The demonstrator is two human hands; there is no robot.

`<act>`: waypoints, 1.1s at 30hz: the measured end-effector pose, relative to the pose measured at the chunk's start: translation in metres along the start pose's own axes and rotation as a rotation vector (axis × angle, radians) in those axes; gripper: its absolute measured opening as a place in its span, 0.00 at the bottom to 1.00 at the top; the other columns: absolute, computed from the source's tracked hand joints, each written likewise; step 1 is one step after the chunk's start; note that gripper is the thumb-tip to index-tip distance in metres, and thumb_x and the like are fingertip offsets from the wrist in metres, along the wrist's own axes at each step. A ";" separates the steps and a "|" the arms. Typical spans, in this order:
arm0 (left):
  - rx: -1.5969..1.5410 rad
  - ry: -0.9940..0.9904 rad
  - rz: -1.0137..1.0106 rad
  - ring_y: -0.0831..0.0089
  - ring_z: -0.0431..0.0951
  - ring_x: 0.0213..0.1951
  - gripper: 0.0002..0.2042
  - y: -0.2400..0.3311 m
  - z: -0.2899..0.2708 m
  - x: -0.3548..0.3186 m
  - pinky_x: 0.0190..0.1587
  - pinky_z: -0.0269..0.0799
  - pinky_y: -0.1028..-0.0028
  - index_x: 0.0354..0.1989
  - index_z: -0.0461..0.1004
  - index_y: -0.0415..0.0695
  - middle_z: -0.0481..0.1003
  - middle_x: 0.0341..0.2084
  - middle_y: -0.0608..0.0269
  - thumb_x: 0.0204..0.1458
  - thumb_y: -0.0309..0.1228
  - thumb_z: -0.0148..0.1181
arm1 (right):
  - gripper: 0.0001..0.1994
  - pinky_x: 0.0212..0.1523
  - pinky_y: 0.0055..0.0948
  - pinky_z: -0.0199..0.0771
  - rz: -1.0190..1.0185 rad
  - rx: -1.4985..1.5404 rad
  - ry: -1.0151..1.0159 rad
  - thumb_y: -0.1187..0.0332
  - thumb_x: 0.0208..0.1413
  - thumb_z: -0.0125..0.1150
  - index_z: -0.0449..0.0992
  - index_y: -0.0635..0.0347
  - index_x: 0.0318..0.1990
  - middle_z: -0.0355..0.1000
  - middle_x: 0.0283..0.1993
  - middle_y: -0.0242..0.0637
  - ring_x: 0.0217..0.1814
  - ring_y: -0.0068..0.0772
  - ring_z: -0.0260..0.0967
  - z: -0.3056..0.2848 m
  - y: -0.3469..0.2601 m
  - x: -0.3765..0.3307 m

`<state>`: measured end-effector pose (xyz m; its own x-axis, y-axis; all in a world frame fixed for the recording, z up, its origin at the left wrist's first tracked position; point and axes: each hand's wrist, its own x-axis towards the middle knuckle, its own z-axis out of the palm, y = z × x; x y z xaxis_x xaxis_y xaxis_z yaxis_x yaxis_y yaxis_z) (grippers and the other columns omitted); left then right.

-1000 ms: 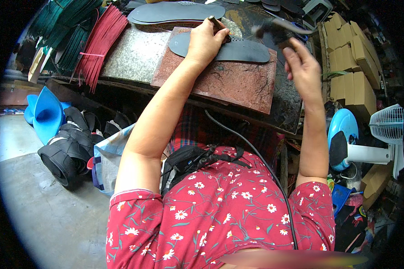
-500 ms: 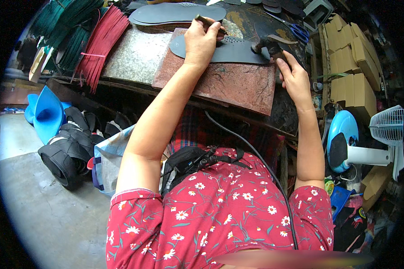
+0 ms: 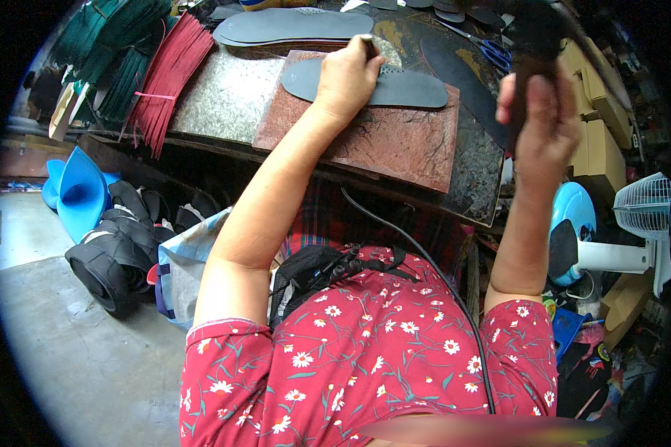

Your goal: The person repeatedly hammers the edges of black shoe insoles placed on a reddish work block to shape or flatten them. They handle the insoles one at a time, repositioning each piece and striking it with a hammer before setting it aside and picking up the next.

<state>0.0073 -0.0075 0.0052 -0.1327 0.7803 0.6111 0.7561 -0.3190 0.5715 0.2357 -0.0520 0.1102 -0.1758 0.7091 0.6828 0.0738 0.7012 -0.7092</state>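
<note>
Smooth, sole-shaped grey sheet (image 3: 411,90) — rough reddish slab (image 3: 399,141) beneath.

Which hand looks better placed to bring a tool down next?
Probably the right hand: it holds a dark, hammer-like tool high, to the right of the reddish slab. The left hand is occupied, gripping a short rod at the grey sole.

Upper centre, I count my one left hand (image 3: 348,80), one punch (image 3: 370,48), one sole (image 3: 410,89) on one slab (image 3: 395,149); upper right, one right hand (image 3: 548,130), one hammer (image 3: 533,63); upper left, one red bundle (image 3: 170,74).
</note>
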 end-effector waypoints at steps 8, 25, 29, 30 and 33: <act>-0.702 0.074 -0.478 0.70 0.81 0.32 0.06 -0.003 -0.002 0.002 0.34 0.81 0.72 0.40 0.69 0.37 0.78 0.31 0.55 0.60 0.26 0.56 | 0.20 0.45 0.31 0.73 0.448 -0.705 -0.031 0.57 0.56 0.64 0.76 0.52 0.55 0.78 0.43 0.44 0.43 0.41 0.78 -0.039 0.057 -0.060; -0.093 0.272 0.500 0.60 0.77 0.29 0.09 0.030 -0.017 -0.011 0.31 0.73 0.67 0.37 0.71 0.43 0.76 0.28 0.60 0.49 0.24 0.64 | 0.27 0.61 0.38 0.65 0.096 -0.432 -0.931 0.61 0.40 0.74 0.77 0.49 0.52 0.69 0.56 0.38 0.63 0.46 0.63 0.031 0.100 0.032; -0.181 0.359 0.493 0.60 0.78 0.30 0.10 0.032 -0.023 -0.012 0.33 0.74 0.68 0.38 0.70 0.42 0.77 0.31 0.59 0.50 0.22 0.64 | 0.27 0.59 0.39 0.68 -0.461 -0.410 -0.762 0.68 0.37 0.74 0.78 0.49 0.51 0.70 0.51 0.44 0.55 0.47 0.68 0.051 0.107 0.068; -0.211 0.379 0.487 0.60 0.78 0.30 0.10 0.031 -0.024 -0.012 0.33 0.74 0.68 0.39 0.70 0.42 0.78 0.31 0.58 0.50 0.21 0.63 | 0.26 0.59 0.40 0.67 -0.552 -0.403 -0.728 0.69 0.37 0.73 0.79 0.48 0.50 0.70 0.51 0.45 0.56 0.48 0.67 0.059 0.109 0.080; -0.195 0.438 0.404 0.60 0.79 0.31 0.10 0.027 -0.026 -0.012 0.35 0.75 0.68 0.40 0.70 0.42 0.78 0.32 0.58 0.52 0.22 0.62 | 0.21 0.58 0.40 0.69 -0.613 -0.482 -0.457 0.59 0.44 0.72 0.80 0.40 0.49 0.70 0.54 0.46 0.57 0.47 0.68 0.106 0.125 0.106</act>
<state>0.0127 -0.0390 0.0274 -0.1425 0.2982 0.9438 0.6762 -0.6670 0.3128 0.1225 0.1029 0.0757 -0.6852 0.1742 0.7072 0.2236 0.9744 -0.0234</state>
